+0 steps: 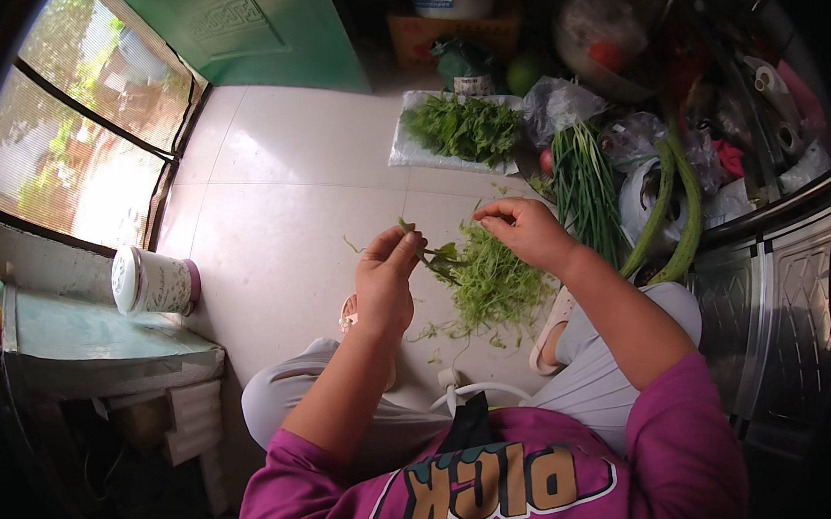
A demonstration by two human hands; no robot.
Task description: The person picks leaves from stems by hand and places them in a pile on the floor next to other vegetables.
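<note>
My left hand [386, 275] pinches a green vine shoot [429, 259] between thumb and fingertips. The shoot has a thick pale stem end above the fingers and a few leaves that reach right toward the heap. A loose heap of thin, curly green tendrils and trimmings [495, 285] lies on the floor between my feet. My right hand [529, 234] is over the upper right of that heap, thumb and forefinger bent close together. Whether a thin tendril is between them is too small to tell. Beyond the heap, leafy green shoots [464, 129] are piled on a flat plastic bag [407, 150].
Right of the heap lie long green onions [585, 184] and two long green gourds [685, 224], among plastic bags [561, 101]. Metal cabinet doors [797, 301] stand at right. At left are a white lidded bin [153, 282], a low table [108, 335] and a mesh screen [91, 123]. A green door [258, 26] is at the top.
</note>
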